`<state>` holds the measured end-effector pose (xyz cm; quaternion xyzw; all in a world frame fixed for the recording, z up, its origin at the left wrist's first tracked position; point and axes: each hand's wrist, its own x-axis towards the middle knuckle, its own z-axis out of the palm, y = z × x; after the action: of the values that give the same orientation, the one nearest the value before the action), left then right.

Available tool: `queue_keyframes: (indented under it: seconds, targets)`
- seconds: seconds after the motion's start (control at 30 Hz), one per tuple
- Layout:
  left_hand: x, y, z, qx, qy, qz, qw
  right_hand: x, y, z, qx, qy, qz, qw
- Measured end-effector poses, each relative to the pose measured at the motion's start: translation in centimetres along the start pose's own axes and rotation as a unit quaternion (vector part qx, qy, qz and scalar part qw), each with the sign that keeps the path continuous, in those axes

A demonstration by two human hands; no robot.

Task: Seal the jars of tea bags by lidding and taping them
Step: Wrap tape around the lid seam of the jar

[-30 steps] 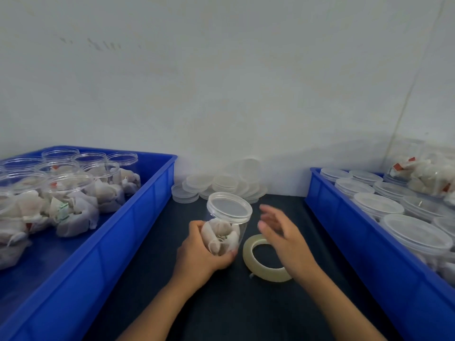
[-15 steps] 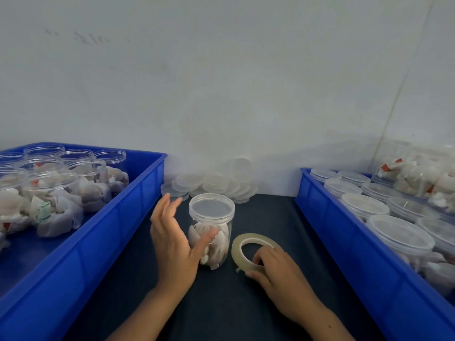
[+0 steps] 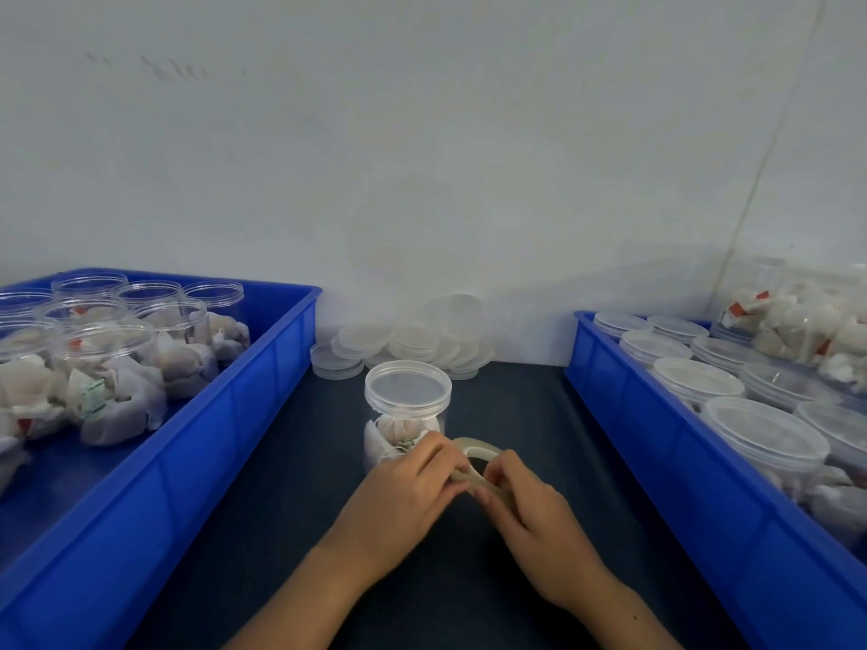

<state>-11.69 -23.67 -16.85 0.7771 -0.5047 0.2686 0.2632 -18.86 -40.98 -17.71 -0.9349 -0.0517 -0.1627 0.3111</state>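
A clear jar (image 3: 404, 415) of tea bags stands upright on the dark table with a translucent lid (image 3: 407, 385) on it. Just in front of it both hands hold a roll of clear tape (image 3: 479, 450) lifted off the table. My left hand (image 3: 407, 485) pinches the roll's left side, its fingers curled over the rim. My right hand (image 3: 525, 504) grips the right side. Neither hand touches the jar.
A blue bin (image 3: 197, 452) on the left holds several unlidded jars of tea bags (image 3: 108, 363). A blue bin (image 3: 657, 462) on the right holds several lidded jars (image 3: 760, 438). Loose lids (image 3: 413, 342) are piled by the wall behind the jar.
My left hand left the jar and joined the right on the tape roll. The roll has come up off the table in front of the jar.
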Motion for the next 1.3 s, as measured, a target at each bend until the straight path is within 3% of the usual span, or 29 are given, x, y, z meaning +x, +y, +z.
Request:
queue_keyframes:
  seconds: [0.23,0.5,0.9,1.13,1.3]
  targets:
    - [-0.3,0.0,0.4,-0.116,0.013,-0.082,0.99,-0.1,-0.1,-0.1,-0.035,-0.028,-0.021,0.999]
    - [0.0,-0.2,-0.3,-0.134,-0.004,-0.103,0.986,0.3,-0.2,-1.4,0.008,-0.087,-0.007,0.996]
    - [0.4,0.2,-1.8,-0.066,0.009,-0.052,0.996,0.8,-0.5,-1.7,-0.044,-0.036,0.042,0.997]
    - [-0.3,0.0,-1.9,-0.171,-0.01,-0.106,0.98,0.2,-1.1,-1.4,0.044,0.05,0.059,0.996]
    - [-0.1,0.6,-1.2,-0.065,-0.037,-0.093,0.993,0.2,-2.1,-1.7,-0.017,0.071,0.009,0.997]
